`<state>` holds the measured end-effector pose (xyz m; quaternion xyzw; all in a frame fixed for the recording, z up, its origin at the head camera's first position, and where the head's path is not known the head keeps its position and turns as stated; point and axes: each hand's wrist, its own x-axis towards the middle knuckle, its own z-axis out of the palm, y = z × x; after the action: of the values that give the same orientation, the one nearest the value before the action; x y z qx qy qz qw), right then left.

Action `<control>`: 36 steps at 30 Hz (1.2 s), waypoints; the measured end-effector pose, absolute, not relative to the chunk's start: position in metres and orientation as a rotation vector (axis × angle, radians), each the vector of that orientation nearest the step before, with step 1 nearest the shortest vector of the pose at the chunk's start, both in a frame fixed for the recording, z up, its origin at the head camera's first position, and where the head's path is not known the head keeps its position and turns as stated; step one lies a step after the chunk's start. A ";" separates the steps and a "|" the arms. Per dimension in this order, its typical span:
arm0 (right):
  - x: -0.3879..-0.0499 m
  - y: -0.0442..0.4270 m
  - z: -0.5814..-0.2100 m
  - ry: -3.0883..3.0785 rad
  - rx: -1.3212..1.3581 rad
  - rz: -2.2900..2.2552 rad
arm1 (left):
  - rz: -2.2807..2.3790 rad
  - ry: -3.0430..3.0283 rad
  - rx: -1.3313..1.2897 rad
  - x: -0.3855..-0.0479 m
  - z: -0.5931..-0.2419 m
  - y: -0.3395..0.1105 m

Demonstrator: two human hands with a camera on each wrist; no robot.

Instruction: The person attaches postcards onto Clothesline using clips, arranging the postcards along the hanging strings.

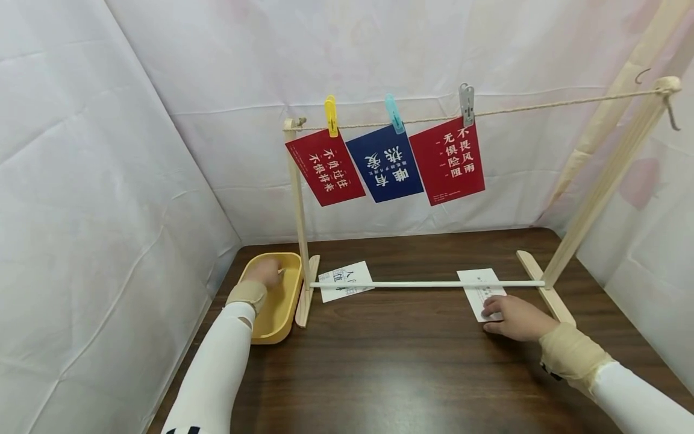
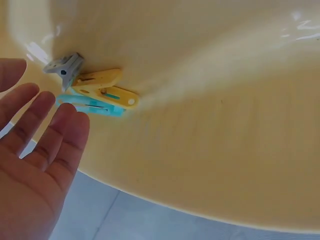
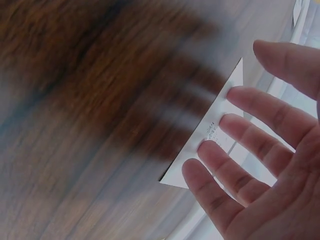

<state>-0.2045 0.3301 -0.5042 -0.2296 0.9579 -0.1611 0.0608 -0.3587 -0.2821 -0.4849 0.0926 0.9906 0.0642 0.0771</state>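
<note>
Inside the yellow basin (image 1: pixel 269 330), my left hand (image 1: pixel 264 272) reaches down with loosely extended fingers. The left wrist view has this hand beside a grey clothespin (image 2: pixel 65 67), a yellow clothespin (image 2: pixel 120 96) and a light-blue clothespin (image 2: pixel 92 106), which lie together on the basin floor; the fingers hold none of them. On the right of the table, a white card (image 1: pixel 477 278) with small print lies under the rack's white bar. My right hand (image 1: pixel 515 318) rests its fingertips on that card's near part, and in the right wrist view the fingers are spread and nearly straight.
A wooden rack holds a rope (image 1: pixel 564 105), where clothespins hang a red card (image 1: pixel 338 187), a blue card (image 1: pixel 387 190) and another red card (image 1: pixel 434 163). A second white card (image 1: pixel 355 274) lies at the left by the white bar (image 1: pixel 412 284). White cloth walls (image 1: pixel 217 60) surround the table.
</note>
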 end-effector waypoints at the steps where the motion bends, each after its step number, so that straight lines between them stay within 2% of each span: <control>1: -0.204 0.329 -0.504 2.897 -0.707 -0.486 | 0.195 2.945 0.266 -0.358 -0.484 -0.281; 14: -0.192 0.316 -0.504 2.890 -0.837 -0.474 | 0.176 2.850 0.191 -0.350 -0.479 -0.269; 29: -0.187 0.310 -0.497 2.778 -0.968 -0.492 | 0.228 2.892 0.346 -0.353 -0.485 -0.269; 36: -0.188 0.306 -0.500 2.806 -0.962 -0.560 | 0.208 2.873 0.340 -0.351 -0.486 -0.268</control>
<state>-0.1878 0.3062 -0.4998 -0.3181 0.9278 -0.1852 0.0611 -0.3512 -0.2680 -0.4861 0.1164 0.9833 0.0714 0.1202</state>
